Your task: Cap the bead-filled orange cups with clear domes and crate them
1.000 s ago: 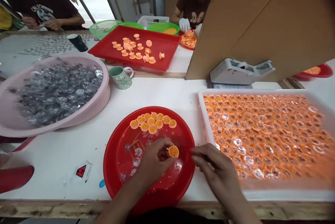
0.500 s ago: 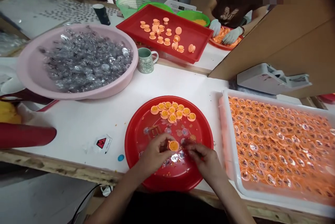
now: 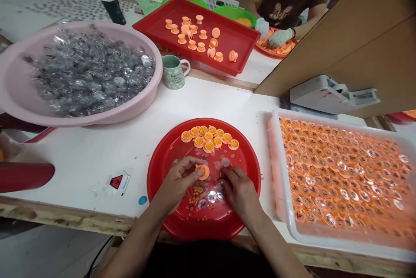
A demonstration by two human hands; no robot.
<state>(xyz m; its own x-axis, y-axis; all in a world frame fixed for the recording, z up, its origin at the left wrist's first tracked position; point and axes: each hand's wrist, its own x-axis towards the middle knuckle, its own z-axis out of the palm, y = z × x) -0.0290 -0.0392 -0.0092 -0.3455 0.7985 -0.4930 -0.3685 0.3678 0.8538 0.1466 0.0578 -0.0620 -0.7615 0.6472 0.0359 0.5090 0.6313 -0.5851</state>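
Observation:
My left hand [image 3: 177, 179] pinches a small orange toy cup on a saucer [image 3: 203, 172], tilted, with yellow-orange bits inside. It is over a round red tray [image 3: 155, 165]. My right hand [image 3: 241, 189] is low over the tray's right side, fingers curled and pointing down; whatever is between the fingertips is hidden. A clear round disc [image 3: 225, 162] lies just beyond those fingers, and more shiny discs [image 3: 212, 196] lie between the hands. Loose orange beads [image 3: 196, 195] are scattered below the held cup. Several filled orange cups [image 3: 208, 137] stand grouped at the tray's far side.
A white bin [image 3: 286, 208] of disc-topped orange cups stands right. At left is a pink basin [image 3: 130, 111] of clear-wrapped pieces. A green mug [image 3: 173, 72] and a red rectangular tray [image 3: 156, 14] are farther back. A co-worker's gloved hands [image 3: 281, 37] work beyond a cardboard panel [image 3: 325, 40].
My left hand has shifted left and the cup is now tilted. My right hand has come away from the cup and lower over the discs. The whole view has shifted slightly.

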